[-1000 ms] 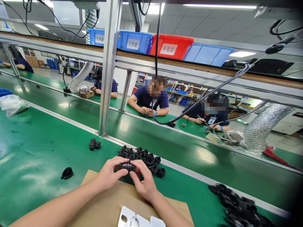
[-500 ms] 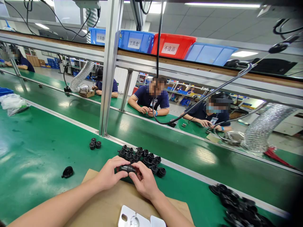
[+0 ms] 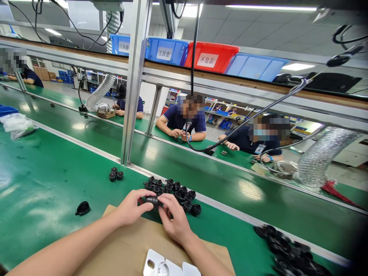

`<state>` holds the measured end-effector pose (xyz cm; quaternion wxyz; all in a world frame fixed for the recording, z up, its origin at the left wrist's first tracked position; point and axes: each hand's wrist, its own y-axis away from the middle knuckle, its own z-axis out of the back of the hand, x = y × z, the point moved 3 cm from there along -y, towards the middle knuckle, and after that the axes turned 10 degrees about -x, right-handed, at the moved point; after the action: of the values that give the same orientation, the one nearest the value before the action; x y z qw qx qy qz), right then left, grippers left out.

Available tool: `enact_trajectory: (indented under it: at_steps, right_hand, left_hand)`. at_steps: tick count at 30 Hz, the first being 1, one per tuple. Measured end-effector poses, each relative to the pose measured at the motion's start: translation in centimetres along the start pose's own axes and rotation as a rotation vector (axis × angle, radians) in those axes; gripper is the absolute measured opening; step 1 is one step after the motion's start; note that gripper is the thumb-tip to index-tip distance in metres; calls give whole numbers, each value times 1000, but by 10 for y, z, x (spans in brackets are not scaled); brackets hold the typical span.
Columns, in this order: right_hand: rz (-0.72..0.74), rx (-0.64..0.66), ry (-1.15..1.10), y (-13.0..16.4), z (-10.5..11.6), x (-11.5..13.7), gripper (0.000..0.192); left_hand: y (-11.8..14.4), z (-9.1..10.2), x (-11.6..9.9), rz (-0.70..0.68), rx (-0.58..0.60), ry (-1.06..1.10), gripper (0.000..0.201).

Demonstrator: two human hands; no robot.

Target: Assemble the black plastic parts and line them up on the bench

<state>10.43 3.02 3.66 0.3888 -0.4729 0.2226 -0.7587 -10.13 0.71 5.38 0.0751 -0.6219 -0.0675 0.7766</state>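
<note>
Black part between both hands

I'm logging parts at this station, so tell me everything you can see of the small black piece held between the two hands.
The small black piece is a short, dark, matte part that looks like rubber or plastic, roughly cylindrical and lying sideways. The left hand grips its left end with thumb and fingers; the right hand pinches its right end. It is held above the far edge of the cardboard sheet, just in front of a cluster of similar black parts. Finer detail is hidden by the fingers.
</note>
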Motion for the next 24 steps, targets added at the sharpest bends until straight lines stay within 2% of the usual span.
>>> enact_trajectory:
  at_steps: [6,9,10,13,14,17,18,20,21,24]
  right_hand:
    - [-21,53,107,-4,2,5,30]
    - [-27,69,184,-6,3,7,12]
    - [-18,70,199,-6,3,8,14]
    - [-8,49,213,-6,3,7,38]
    - [-31,34,208,-5,3,5,40]
    - [-142,9,155,-4,4,2,18]
    - [-160,20,130,-4,4,2,21]
    - [-142,47,107,-4,3,5,39]
    - [-119,59,113,-5,3,7,40]
    - [-86,73,165,-5,2,10,25]
  left_hand:
    - [1,0,-2,-40,34,-44,34]
    - [3,-1,-3,-99,54,-83,35]
    - [4,-2,-4,-122,66,-98,35]
    - [5,-4,-4,-141,89,-122,37]
    - [5,-3,-5,-130,86,-123,37]
    - [2,0,-6,-83,63,-111,37]
    - [2,1,-7,-70,56,-103,37]
    - [1,4,-8,-58,57,-90,36]
    - [0,4,-9,-54,63,-88,36]
    - [2,2,-9,-46,88,-95,34]
